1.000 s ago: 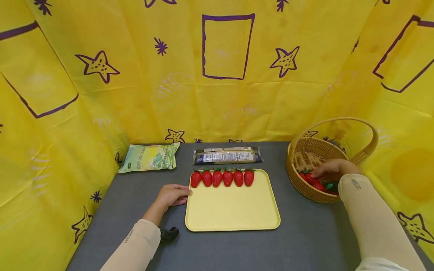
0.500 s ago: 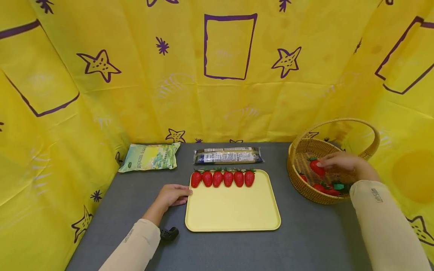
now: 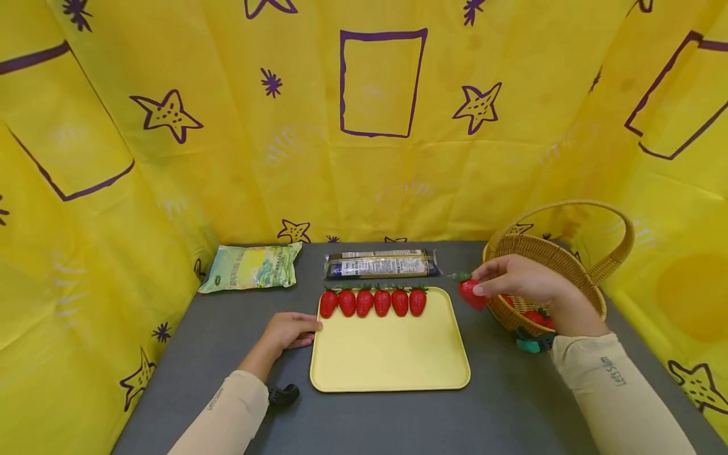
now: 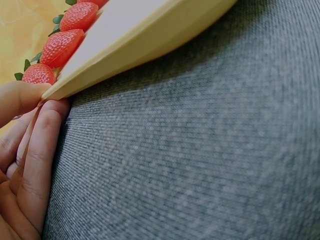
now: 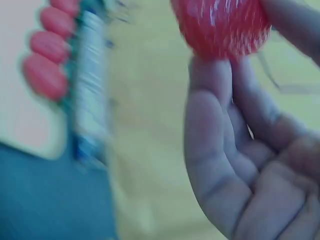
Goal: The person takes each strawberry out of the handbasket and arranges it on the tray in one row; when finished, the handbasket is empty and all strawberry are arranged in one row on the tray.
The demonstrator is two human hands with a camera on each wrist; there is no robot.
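My right hand (image 3: 526, 279) pinches a red strawberry (image 3: 471, 294) with a green leafy top, held up between the tray and the basket. The right wrist view shows the strawberry (image 5: 225, 25) between thumb and fingertips. A row of several strawberries (image 3: 382, 302) lies along the far edge of a yellow tray (image 3: 392, 357), leaves pointing away. My left hand (image 3: 287, 332) grips the tray's left rim. In the left wrist view, the thumb lies on top of the tray rim (image 4: 120, 60) and the fingers are at its underside.
A wicker basket (image 3: 540, 249) with a tall arched handle stands at the right, a few strawberries (image 3: 537, 317) inside, partly hidden by the right arm. Behind the tray lies a dark clear-wrapped packet (image 3: 381, 263); a green-yellow bag (image 3: 251, 267) lies at the back left. Patterned yellow cloth (image 3: 375, 183) surrounds the table.
My right hand has lifted a strawberry out of the basket and carried it left, over the basket's near-left rim toward the tray. The left hand and tray have stayed in place.
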